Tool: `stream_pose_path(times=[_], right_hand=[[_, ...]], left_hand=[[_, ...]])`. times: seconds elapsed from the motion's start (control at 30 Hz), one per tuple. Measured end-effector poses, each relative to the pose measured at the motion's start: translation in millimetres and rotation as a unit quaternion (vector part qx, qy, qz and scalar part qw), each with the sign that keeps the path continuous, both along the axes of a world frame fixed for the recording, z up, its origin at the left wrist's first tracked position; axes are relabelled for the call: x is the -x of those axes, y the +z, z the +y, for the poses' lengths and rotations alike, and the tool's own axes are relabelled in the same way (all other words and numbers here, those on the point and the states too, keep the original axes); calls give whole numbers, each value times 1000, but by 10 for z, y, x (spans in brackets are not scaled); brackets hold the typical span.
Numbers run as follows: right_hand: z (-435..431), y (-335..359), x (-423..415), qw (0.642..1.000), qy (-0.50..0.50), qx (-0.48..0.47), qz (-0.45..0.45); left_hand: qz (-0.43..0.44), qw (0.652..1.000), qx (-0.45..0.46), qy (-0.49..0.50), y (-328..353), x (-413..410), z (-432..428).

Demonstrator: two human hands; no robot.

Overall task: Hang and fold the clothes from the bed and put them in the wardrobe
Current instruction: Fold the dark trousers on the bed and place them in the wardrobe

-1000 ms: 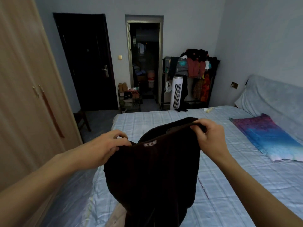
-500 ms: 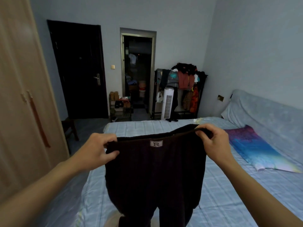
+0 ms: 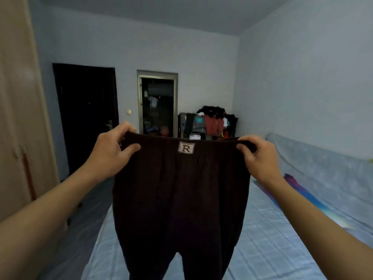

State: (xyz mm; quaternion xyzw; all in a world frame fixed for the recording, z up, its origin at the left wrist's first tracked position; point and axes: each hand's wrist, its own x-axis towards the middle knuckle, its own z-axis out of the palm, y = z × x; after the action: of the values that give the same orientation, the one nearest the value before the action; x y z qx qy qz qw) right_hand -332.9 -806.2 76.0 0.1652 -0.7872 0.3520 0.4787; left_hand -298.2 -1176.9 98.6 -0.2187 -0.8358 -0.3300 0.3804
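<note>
Dark brown trousers [image 3: 179, 201] hang in front of me, stretched flat by the waistband, with a small white label marked R at the top middle. My left hand [image 3: 110, 152] pinches the waistband's left end and my right hand [image 3: 260, 156] pinches its right end. Both legs drop down over the bed [image 3: 268, 245], which has a pale blue checked sheet. The wooden wardrobe [image 3: 18, 118] stands at my left, its doors closed.
A multicoloured pillow [image 3: 306, 197] lies at the bed's right against a grey padded headboard [image 3: 323, 164]. At the far wall are a dark door [image 3: 86, 114], an open doorway [image 3: 158, 106] and a rack piled with clothes [image 3: 210, 122].
Both hands have lifted the trousers higher and pulled the waistband wider and straight. The view has tilted upward, so more of the ceiling and less of the bed shows.
</note>
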Motion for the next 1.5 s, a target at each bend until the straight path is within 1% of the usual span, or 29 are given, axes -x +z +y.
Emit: stream_pose_path(times=[0.17,0.33,0.47,0.57,0.73,0.87,1.0,1.17,1.33,1.4,1.5], right_hand=[[324,659,-229,997,30,26,64],[757,1219,-480,995,99,8,30],[1044,1595,-715,986,165,-8,23],[1202,1858,-902,975,219,-7,30],[1301,2064,-984,972,214,19,90],[1356,2001,-843,974,213,35,72],[1308,1858,-572,978,202,26,42],[1124,1511,121,983,180,13,-31],[842,905,1181,986,134,-19,-99],[686,606,1697,984,116,-41,-127],[442,115,2383,981,101,-48,-157]], left_hand=[[107,993,5,46,774,-410,413],[164,982,19,89,1288,-768,747],[170,980,27,102,1560,-1053,925],[160,983,6,93,1770,-1255,1043],[157,985,-34,67,1948,-1425,1280],[133,988,-56,51,1874,-1357,1357],[106,991,-57,57,1723,-1067,1316],[62,993,-66,72,1359,-298,1123],[0,995,-70,72,695,810,829],[-32,994,-73,76,367,1314,676],[-69,989,-83,97,-165,2027,460]])
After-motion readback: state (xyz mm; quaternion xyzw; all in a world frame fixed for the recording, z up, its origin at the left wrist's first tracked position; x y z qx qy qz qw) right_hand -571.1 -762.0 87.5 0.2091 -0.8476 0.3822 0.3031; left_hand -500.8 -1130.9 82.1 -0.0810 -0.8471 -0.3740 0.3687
